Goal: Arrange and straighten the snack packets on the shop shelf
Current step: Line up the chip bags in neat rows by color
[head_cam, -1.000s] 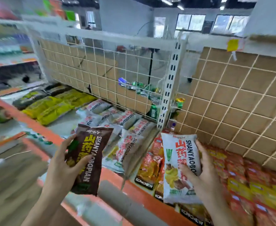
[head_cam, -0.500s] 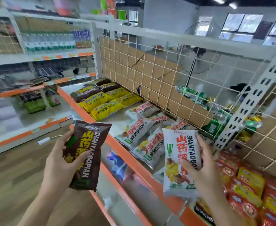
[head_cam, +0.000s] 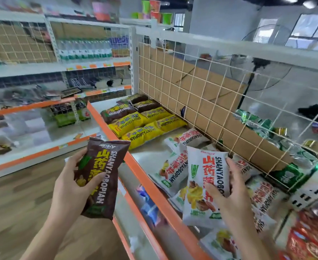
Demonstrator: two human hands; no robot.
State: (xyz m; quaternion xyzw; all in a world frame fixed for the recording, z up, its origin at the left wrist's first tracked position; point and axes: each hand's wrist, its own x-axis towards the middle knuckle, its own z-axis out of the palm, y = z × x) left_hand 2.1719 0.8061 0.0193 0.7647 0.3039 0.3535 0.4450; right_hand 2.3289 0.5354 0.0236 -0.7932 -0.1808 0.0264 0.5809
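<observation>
I am holding a brown packet [head_cam: 101, 177] in my left hand [head_cam: 69, 184], with my thumb lying across its front and my fingers curled round behind it. The packet is standing upright, out in front of the shelf's orange front edge [head_cam: 145, 177] and over the wooden floor [head_cam: 13, 203] of the aisle.

My right hand [head_cam: 231, 196] is gripping a white packet [head_cam: 201, 184], with the thumb pressing on the lower part of its front and the fingertips wrapping round its right edge. This packet is upright too, and I am holding it above the front part of the shelf, over a loose heap of white packets [head_cam: 175, 169] that are lying at slanting angles and overlapping one another.

Further along the shelf to the left, yellow packets [head_cam: 141, 126] are lying flat in neat rows, and beyond them, at the far end, brown packets [head_cam: 120, 111] are lying side by side. A white wire grid [head_cam: 192, 81] is running along the back of the shelf, with cardboard [head_cam: 210, 102] standing behind it. At my lower right, red packets [head_cam: 308, 239] are filling the next section. Across the aisle, bottles [head_cam: 83, 49] are standing in a row on another shelf, though they are looking blurred.
</observation>
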